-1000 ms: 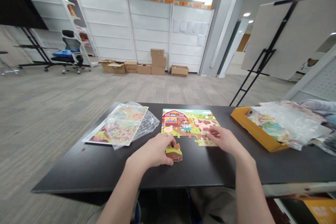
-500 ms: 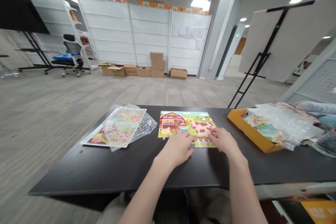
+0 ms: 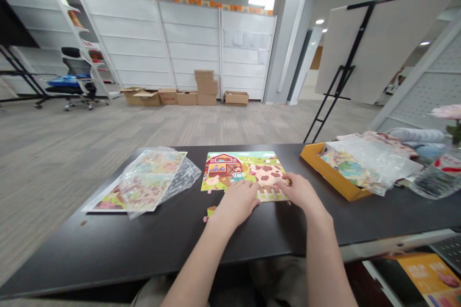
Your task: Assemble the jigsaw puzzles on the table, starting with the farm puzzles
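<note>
Looking down, I see the puzzle (image 3: 245, 172) nearly whole; my left hand (image 3: 236, 201) and right hand (image 3: 298, 192) press flat on its 6 o'clock edge, holding nothing; one piece (image 3: 211, 211) waits at 7.

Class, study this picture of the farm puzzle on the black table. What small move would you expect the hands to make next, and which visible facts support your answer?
Probably the left hand presses down the piece beneath it. It lies flat on the lower edge of the farm puzzle, while the right hand rests on the lower right corner, steadying it. A loose piece lies on the table beside the left wrist, apart from the puzzle.
</note>
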### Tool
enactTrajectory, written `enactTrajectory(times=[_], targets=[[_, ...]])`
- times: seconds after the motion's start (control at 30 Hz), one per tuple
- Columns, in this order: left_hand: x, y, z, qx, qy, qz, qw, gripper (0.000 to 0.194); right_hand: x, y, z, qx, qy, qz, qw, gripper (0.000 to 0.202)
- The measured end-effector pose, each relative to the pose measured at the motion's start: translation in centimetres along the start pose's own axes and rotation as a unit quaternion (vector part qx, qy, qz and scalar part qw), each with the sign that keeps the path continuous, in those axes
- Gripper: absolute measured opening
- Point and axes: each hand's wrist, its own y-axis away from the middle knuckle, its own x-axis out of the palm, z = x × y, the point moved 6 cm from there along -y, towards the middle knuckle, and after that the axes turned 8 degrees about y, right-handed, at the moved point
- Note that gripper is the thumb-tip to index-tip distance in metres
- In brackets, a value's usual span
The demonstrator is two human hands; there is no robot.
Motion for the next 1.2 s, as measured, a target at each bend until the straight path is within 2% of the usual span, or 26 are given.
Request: enactTrajectory(times=[0.2,0.33,0.47,0.67,0.97,1.07,1.2], targets=[[-0.3,0.2,-0.3,0.010,0.001,0.004,1.000,0.024,-1.8,1.2,-2.0,0.061,-0.047,0.012,0.997,0.037],[-0.2,0.2,-0.2,0.006,0.001,-0.005,1.000,0.029,-2.2,1.7,-2.8,0.066,-0.057,0.015,0.996,0.037],[-0.3,0.1,-0.3,0.004,0.004,-0.010,1.000,0.028,-2.2,1.9,-2.3,0.040,-0.065,0.000,0.997,0.038],[-0.3,0.2,-0.2,0.004,0.019,-0.016,1.000,0.026,-1.2,2.4,0.7,-0.100,-0.139,0.054,0.984,0.028],[0.0,0.4,-0.3,0.018,0.042,-0.013,0.999,0.023,0.1,1.8,0.1,-0.091,-0.200,0.093,0.971,0.025],[-0.9,0.8,0.1,0.020,0.063,-0.027,0.997,0.026,0.2,1.7,0.1,-0.093,-0.209,0.090,0.969,0.026],[-3.3,2.6,2.4,0.004,0.107,-0.062,0.992,0.033,0.1,1.7,0.4,-0.089,-0.244,0.088,0.962,0.035]])
